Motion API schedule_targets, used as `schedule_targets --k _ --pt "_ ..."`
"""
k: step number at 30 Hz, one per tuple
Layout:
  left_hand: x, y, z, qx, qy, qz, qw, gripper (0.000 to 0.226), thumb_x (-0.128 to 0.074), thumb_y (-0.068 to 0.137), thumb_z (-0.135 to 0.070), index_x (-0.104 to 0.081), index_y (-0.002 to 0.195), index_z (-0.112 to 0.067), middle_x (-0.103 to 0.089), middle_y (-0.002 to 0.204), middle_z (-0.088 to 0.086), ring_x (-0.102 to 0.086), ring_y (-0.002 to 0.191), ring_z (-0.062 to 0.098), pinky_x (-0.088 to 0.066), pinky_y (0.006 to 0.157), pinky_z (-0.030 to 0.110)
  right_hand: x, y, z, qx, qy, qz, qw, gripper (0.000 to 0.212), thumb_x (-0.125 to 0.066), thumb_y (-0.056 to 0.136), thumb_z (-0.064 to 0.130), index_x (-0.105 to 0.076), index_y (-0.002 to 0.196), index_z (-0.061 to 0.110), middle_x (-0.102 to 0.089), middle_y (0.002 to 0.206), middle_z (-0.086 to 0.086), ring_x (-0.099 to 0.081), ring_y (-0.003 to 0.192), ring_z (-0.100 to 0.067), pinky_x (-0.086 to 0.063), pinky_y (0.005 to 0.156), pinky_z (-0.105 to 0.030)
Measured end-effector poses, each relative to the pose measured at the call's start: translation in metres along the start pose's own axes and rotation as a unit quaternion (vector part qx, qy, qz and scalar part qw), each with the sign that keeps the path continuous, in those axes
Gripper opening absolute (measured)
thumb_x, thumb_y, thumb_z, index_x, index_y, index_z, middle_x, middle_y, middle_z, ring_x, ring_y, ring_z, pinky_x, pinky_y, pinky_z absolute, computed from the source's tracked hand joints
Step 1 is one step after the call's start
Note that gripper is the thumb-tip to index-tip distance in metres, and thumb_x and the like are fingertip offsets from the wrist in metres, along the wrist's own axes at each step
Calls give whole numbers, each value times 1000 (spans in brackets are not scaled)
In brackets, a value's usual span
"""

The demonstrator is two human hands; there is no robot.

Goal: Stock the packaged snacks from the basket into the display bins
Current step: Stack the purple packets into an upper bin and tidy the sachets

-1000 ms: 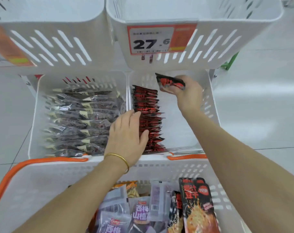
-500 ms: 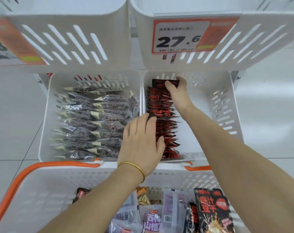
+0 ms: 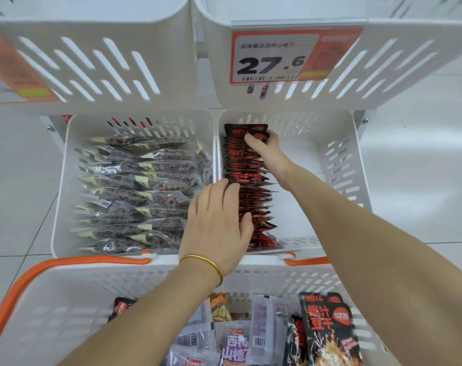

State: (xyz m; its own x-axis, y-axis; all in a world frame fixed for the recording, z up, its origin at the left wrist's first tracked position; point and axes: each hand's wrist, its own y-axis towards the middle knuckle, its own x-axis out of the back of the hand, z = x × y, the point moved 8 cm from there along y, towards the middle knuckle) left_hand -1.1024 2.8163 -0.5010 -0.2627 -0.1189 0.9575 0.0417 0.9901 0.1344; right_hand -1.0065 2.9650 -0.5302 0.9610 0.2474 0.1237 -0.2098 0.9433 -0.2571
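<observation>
A row of red-and-black snack packets (image 3: 253, 196) stands on edge along the left side of the lower right display bin (image 3: 338, 165). My right hand (image 3: 264, 149) reaches to the back of the row and pinches the rearmost red-and-black packet (image 3: 240, 129). My left hand (image 3: 216, 223) lies with straight fingers against the front part of the row, holding it upright. The white basket with orange handles (image 3: 74, 294) sits below, holding more packets, among them a red-and-black one (image 3: 327, 331) and purple-labelled ones (image 3: 235, 347).
The lower left display bin (image 3: 63, 186) is filled with rows of clear packets of dark snacks (image 3: 135, 191). Two upper white bins overhang the lower ones; the right one carries a price tag reading 27.6 (image 3: 277, 59). Pale tiled floor lies on both sides.
My right hand brought the red-and-black packet down from above the bin and set it at the back of the row. My left hand stayed on the row's front.
</observation>
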Motion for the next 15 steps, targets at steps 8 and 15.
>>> schedule_targets --k 8,15 --pt "-1 1 1 3 2 1 1000 66 -15 85 -47 -36 138 -13 -38 141 5 -31 131 23 -28 110 41 1 -14 9 18 -69 42 997 59 -54 95 29 -21 142 16 -43 112 13 -47 94 4 -37 59 2" --pt "4 0 0 3 -10 2 1000 71 -10 83 -49 -35 138 -13 -38 141 5 -30 131 24 -26 110 41 12 -50 21 5 -80 33 996 74 -53 95 35 -7 150 16 -31 143 8 -34 129 -8 -29 92 -14"
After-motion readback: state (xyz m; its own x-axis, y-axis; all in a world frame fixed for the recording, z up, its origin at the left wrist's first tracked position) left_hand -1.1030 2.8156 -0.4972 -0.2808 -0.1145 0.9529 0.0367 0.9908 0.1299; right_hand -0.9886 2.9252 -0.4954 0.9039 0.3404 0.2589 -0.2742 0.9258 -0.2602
